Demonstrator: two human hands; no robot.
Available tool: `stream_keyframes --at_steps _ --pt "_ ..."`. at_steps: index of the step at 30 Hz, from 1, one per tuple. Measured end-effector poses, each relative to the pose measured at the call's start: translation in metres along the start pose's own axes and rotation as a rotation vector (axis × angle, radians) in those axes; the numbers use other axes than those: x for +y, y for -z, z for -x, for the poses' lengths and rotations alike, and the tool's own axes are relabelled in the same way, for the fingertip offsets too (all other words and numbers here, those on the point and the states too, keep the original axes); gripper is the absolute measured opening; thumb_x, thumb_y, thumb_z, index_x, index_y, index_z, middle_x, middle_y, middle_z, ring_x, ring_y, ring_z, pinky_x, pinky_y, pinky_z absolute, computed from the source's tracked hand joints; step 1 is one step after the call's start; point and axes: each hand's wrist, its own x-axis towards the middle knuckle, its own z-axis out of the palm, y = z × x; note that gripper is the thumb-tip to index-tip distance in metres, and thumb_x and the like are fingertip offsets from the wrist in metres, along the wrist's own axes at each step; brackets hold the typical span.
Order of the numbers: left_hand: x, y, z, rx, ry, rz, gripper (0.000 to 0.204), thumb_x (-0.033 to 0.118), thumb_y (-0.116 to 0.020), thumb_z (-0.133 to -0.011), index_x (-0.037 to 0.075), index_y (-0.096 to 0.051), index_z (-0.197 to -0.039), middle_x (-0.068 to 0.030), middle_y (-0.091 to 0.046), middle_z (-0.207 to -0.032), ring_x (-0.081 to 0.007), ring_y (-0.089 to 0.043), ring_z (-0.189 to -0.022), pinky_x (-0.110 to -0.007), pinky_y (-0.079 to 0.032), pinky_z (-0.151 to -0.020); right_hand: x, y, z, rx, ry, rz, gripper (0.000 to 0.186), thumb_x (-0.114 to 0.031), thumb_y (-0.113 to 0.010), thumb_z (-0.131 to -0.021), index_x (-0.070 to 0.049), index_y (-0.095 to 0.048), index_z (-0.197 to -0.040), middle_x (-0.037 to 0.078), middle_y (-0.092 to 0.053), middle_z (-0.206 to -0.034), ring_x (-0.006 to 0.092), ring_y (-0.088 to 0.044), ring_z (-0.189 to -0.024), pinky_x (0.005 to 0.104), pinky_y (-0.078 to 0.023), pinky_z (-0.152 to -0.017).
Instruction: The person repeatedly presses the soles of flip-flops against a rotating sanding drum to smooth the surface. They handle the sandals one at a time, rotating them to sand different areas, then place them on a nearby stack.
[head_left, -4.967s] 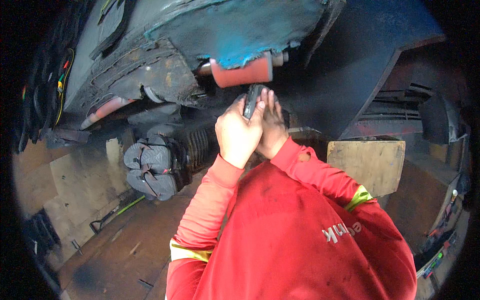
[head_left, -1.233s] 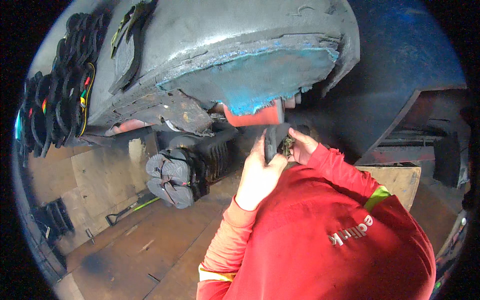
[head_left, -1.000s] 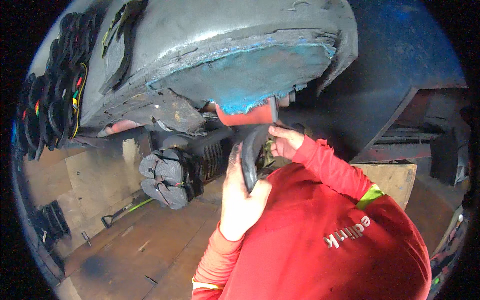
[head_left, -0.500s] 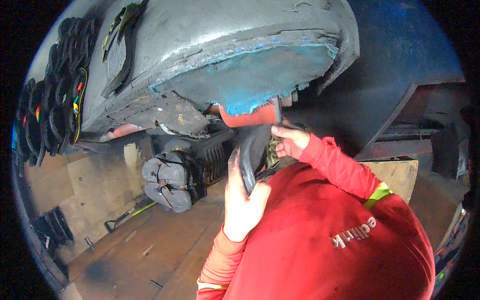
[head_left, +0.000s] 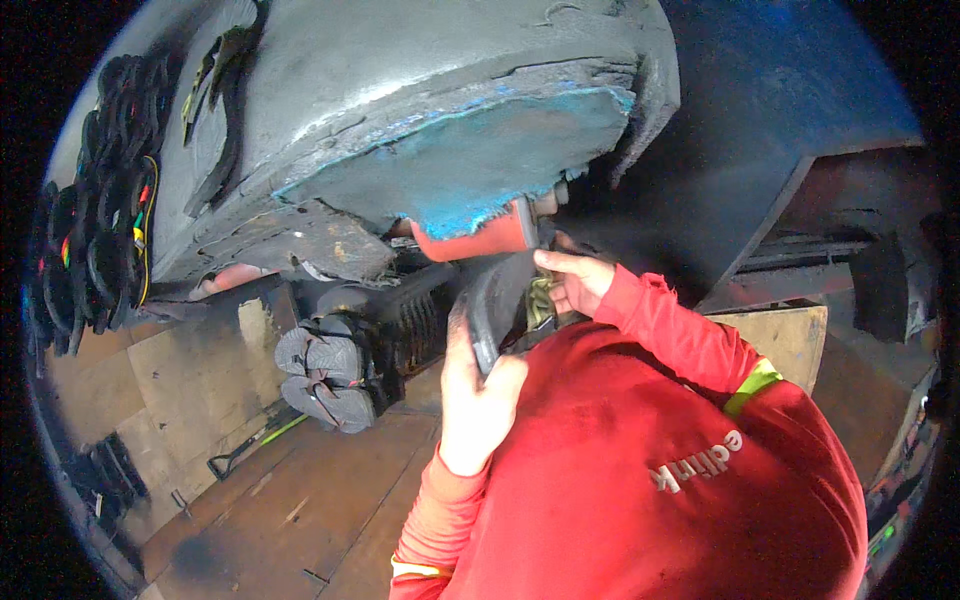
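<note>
A dark flip-flop (head_left: pixel 497 300) with a camouflage-green strap is held edge-up between my two hands, just below a red-orange machine part (head_left: pixel 470 240). My left hand (head_left: pixel 480 400) grips one end of its sole, thumb on one side and fingers on the other. At the opposite end, my right hand (head_left: pixel 580 278) pinches the flip-flop between thumb and bent fingers. The far end of the sole is close against the red-orange part; whether they touch I cannot tell. A ragged blue-grey cloth (head_left: pixel 470 160) hangs over that part.
A large grey dusty housing (head_left: pixel 400 50) overhangs my hands, with a single flip-flop (head_left: pixel 215 120) on its top. Stacked dark flip-flops (head_left: pixel 110 200) line its left side. Grey flip-flops (head_left: pixel 325 370) sit in a row below, left of my left hand. A wooden board (head_left: pixel 780 345) stands at right.
The flip-flop has tilted a little and its far end is closer to the red-orange part. Both hands keep their hold. The whole view has shifted slightly.
</note>
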Motion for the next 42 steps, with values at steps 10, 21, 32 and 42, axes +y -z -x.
stream_keyframes --at_steps 10,21,32,42 --pt "0.03 0.006 0.024 0.033 -0.014 -0.211 0.074 0.003 -0.056 -0.082 -0.007 -0.03 -0.15 -0.0251 -0.041 -0.148 -0.0339 -0.052 -0.129 -0.04 -0.04 -0.11 0.011 -0.023 0.001 -0.158 0.027 -0.125 0.039 -0.032 -0.067 -0.097 -0.012 -0.057 -0.129 0.006 -0.066 -0.123 0.0225 -0.067 -0.107 0.0399 -0.052 -0.097" --pt "0.016 0.007 0.033 0.097 0.08 -0.086 0.076 0.003 -0.057 -0.08 -0.005 -0.031 -0.151 -0.022 -0.048 -0.143 -0.0269 -0.052 -0.129 -0.037 -0.045 -0.104 0.005 -0.035 0.009 -0.067 0.115 -0.018 0.069 -0.029 -0.066 -0.097 -0.022 -0.025 -0.151 0.005 -0.062 -0.124 0.0218 -0.066 -0.099 0.04 -0.056 -0.08" --pt "-0.094 0.04 0.112 0.075 0.161 0.235 0.072 -0.006 -0.057 -0.082 -0.001 -0.033 -0.15 -0.0173 -0.044 -0.151 -0.0276 -0.045 -0.138 -0.04 -0.036 -0.114 0.036 -0.04 0.024 0.065 0.276 0.455 0.148 0.01 -0.082 -0.07 -0.035 0.033 -0.151 0.022 -0.044 -0.141 0.0254 -0.063 -0.11 0.0403 -0.056 -0.09" --pt "-0.098 0.044 0.035 -0.005 -0.05 -0.037 0.075 0.017 -0.078 -0.088 -0.001 -0.039 -0.15 -0.0164 -0.042 -0.152 -0.0226 -0.046 -0.135 -0.038 -0.034 -0.114 0.057 -0.025 0.021 -0.123 0.465 0.607 0.141 0.009 -0.077 -0.073 -0.034 0.031 -0.152 0.023 -0.019 -0.163 0.0298 -0.041 -0.141 0.0396 -0.046 -0.106"
